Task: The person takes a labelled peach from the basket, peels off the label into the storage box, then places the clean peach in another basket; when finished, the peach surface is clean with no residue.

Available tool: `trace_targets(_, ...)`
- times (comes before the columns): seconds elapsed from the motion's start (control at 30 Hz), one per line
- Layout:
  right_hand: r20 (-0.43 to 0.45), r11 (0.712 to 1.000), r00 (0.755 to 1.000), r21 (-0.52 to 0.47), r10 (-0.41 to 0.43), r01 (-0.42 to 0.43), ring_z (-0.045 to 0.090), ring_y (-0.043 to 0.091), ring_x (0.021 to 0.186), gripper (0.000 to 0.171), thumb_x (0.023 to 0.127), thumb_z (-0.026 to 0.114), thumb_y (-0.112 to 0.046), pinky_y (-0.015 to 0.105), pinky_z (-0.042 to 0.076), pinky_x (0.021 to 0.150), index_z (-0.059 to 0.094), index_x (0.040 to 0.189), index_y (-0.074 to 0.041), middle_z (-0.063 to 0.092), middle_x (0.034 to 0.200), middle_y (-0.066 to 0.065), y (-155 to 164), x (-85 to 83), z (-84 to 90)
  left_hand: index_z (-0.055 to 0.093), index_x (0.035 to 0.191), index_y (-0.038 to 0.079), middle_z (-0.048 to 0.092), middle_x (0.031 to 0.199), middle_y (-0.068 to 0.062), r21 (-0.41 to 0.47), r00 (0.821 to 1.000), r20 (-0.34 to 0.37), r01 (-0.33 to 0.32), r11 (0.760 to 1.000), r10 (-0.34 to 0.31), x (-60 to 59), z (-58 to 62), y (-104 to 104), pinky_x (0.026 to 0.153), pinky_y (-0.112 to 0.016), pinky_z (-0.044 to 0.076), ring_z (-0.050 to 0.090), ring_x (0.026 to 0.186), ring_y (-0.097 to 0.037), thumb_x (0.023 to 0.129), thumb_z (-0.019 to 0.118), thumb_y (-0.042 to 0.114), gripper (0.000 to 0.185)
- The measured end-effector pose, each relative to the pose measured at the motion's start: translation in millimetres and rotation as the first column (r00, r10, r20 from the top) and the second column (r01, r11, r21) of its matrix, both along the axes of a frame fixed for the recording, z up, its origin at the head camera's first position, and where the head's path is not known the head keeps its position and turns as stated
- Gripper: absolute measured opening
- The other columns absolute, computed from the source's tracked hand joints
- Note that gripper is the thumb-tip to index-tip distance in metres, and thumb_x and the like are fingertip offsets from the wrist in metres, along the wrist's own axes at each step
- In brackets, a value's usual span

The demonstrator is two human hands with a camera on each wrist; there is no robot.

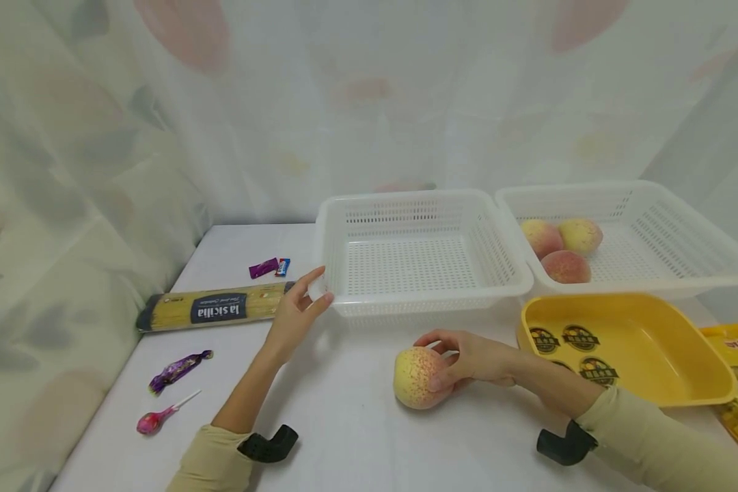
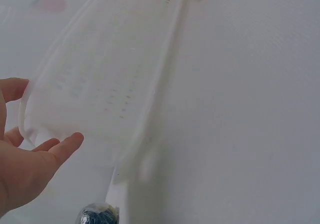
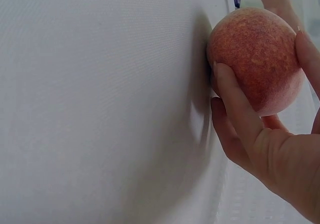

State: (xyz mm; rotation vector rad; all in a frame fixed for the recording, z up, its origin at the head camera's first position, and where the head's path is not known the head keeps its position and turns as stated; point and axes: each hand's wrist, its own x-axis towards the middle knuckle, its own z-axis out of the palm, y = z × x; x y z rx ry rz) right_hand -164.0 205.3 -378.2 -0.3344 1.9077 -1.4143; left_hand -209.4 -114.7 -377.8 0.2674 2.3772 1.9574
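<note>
Peach point(image 1: 419, 378): round, yellow-pink and speckled, resting on the tabletop point(image 1: 357, 437), which I see cupped by my right hand point(image 1: 476, 360). White perforated basket point(image 1: 415, 254): upright, its near-left corner touched by my left hand point(image 1: 298, 314).

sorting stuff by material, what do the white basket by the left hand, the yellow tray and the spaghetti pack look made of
White basket: looks like rigid plastic, matte, going by its moulded rim and its walls and floor of small slots.
Yellow tray: probably smooth plastic or melamine, slightly glossy, with round printed logos inside.
Spaghetti pack: seems thin clear plastic film, shiny, with pale pasta showing through round a dark label.
</note>
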Motion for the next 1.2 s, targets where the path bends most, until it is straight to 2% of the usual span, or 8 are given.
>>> trace_targets(0.23, -0.006, 1.000, 1.000, -0.004, 0.001, -0.001, 0.055, 0.028, 0.098, 0.062, 0.078, 0.080, -0.016, 0.037, 0.056, 0.077, 0.050, 0.131, -0.010, 0.049, 0.121, 0.015, 0, -0.2, -1.9, 0.037, 0.147, 0.013, 0.032, 0.149, -0.007, 0.059, 0.999, -0.014, -0.035, 0.998, 0.036, 2.3, -1.6, 5, 0.089, -0.023, 0.049, 0.054, 0.109, -0.022, 0.095, 0.061, 0.019, 0.058)
trace_targets(0.43, -0.027, 1.000, 0.999, 0.003, -0.019, 0.019, 0.057, 0.027, 0.097, 0.063, 0.078, 0.080, -0.018, 0.038, 0.056, 0.076, 0.050, 0.132, -0.009, 0.050, 0.123, 0.014, 6, -1.7, 4.4, 0.038, 0.146, 0.013, 0.038, 0.144, -0.009, 0.082, 0.999, -0.008, -0.049, 0.995, 0.050, 3.1, -3.1, 6, 0.088, -0.022, 0.050, 0.054, 0.111, -0.024, 0.095, 0.060, 0.016, 0.055)
trace_targets(0.57, -0.069, 0.999, 0.997, -0.032, -0.015, 0.013, 0.057, 0.030, 0.101, 0.065, 0.079, 0.079, -0.018, 0.042, 0.055, 0.080, 0.048, 0.136, -0.010, 0.048, 0.129, 0.015, 21, -7.6, 26.0, 0.037, 0.146, 0.011, 0.036, 0.145, -0.012, 0.097, 0.999, -0.008, -0.036, 0.995, 0.037, 3.0, -3.3, 7, 0.091, -0.024, 0.049, 0.050, 0.119, -0.033, 0.096, 0.058, 0.015, 0.054)
trace_targets(0.7, -0.134, 0.998, 0.991, -0.068, 0.005, -0.015, 0.054, 0.033, 0.107, 0.067, 0.082, 0.075, -0.012, 0.042, 0.052, 0.087, 0.042, 0.141, -0.010, 0.043, 0.135, 0.016, 47, -15.2, 58.9, 0.036, 0.146, 0.009, 0.034, 0.147, -0.012, 0.106, 0.999, -0.007, -0.033, 0.994, 0.034, 3.2, -2.8, 7, 0.094, -0.027, 0.048, 0.048, 0.121, -0.037, 0.097, 0.057, 0.014, 0.054)
trace_targets(0.77, -0.175, 0.998, 0.984, -0.053, -0.025, 0.016, 0.055, 0.033, 0.107, 0.069, 0.082, 0.074, -0.011, 0.039, 0.051, 0.089, 0.040, 0.142, -0.012, 0.043, 0.136, 0.015, 62, -16.5, 77.7, 0.036, 0.146, 0.010, 0.034, 0.146, -0.012, 0.109, 0.999, -0.003, -0.035, 0.993, 0.036, 3.2, -2.6, 8, 0.093, -0.026, 0.048, 0.048, 0.120, -0.037, 0.097, 0.057, 0.013, 0.054)
trace_targets(0.93, -0.300, 0.997, 0.951, -0.043, -0.078, 0.069, 0.057, 0.031, 0.102, 0.063, 0.087, 0.065, -0.003, 0.035, 0.054, 0.084, 0.038, 0.143, -0.013, 0.044, 0.134, 0.015, 108, -24.3, 119.0, 0.036, 0.147, 0.010, 0.036, 0.145, -0.011, 0.126, 0.999, 0.005, -0.036, 0.991, 0.036, 3.5, -2.6, 7, 0.093, -0.025, 0.048, 0.047, 0.120, -0.038, 0.096, 0.058, 0.012, 0.055)
trace_targets(1.0, -0.355, 0.997, 0.932, -0.051, -0.066, 0.051, 0.058, 0.030, 0.100, 0.059, 0.091, 0.058, 0.003, 0.036, 0.054, 0.082, 0.037, 0.143, -0.013, 0.045, 0.131, 0.015, 131, -31.8, 129.1, 0.036, 0.147, 0.010, 0.035, 0.146, -0.012, 0.126, 0.999, 0.005, -0.033, 0.991, 0.033, 3.6, -2.5, 7, 0.092, -0.025, 0.048, 0.047, 0.121, -0.038, 0.096, 0.058, 0.013, 0.055)
trace_targets(1.2, -0.491, 0.990, 0.866, 0.047, -0.094, 0.133, 0.062, 0.021, 0.098, 0.056, 0.096, 0.049, 0.006, 0.034, 0.056, 0.079, 0.039, 0.142, -0.025, 0.050, 0.126, -0.001, 205, -57.7, 134.2, 0.035, 0.147, 0.010, 0.037, 0.145, -0.014, 0.119, 1.000, 0.006, -0.030, 0.992, 0.030, 4.1, -2.9, 6, 0.092, -0.024, 0.048, 0.048, 0.120, -0.037, 0.096, 0.058, 0.014, 0.056)
